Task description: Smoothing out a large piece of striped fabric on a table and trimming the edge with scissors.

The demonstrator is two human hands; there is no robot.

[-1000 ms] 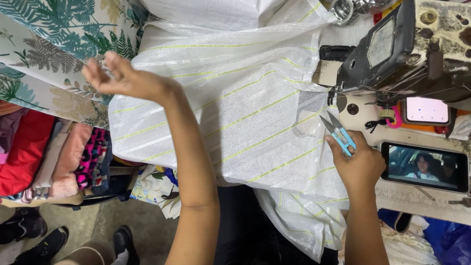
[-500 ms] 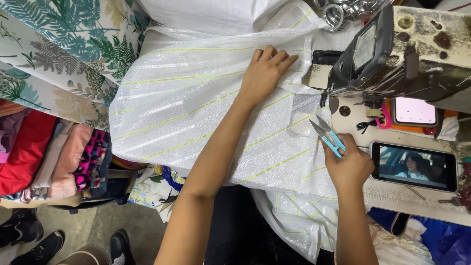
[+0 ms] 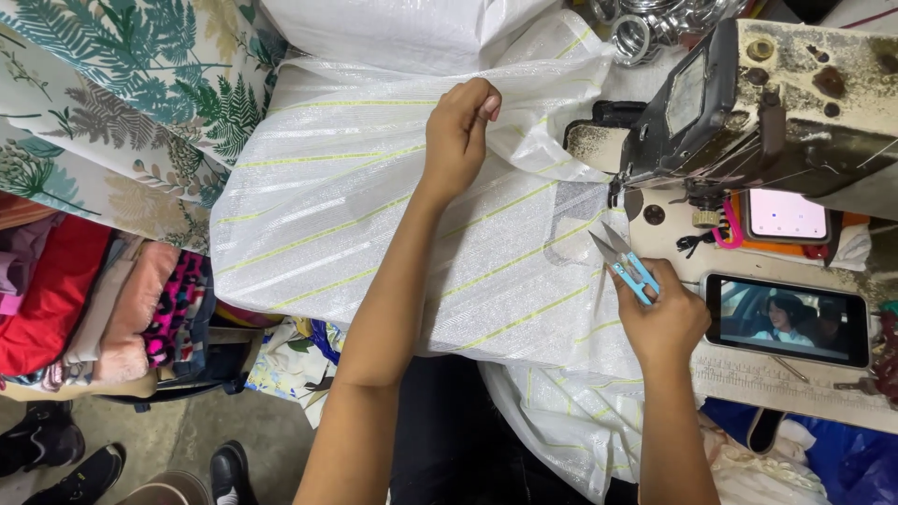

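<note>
Blue snips (image 3: 629, 266) in closed right hand (image 3: 659, 323) point up-left; left hand (image 3: 456, 140) pinches white fabric (image 3: 374, 215).

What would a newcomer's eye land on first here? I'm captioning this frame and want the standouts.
First, the sheer white fabric with yellow stripes, spread across the middle, with the left hand pinching a fold near its top. Next, the blue thread snips held in the right hand, blades pointing toward the worn sewing machine at upper right. A phone playing video lies on the table just right of that hand.
</note>
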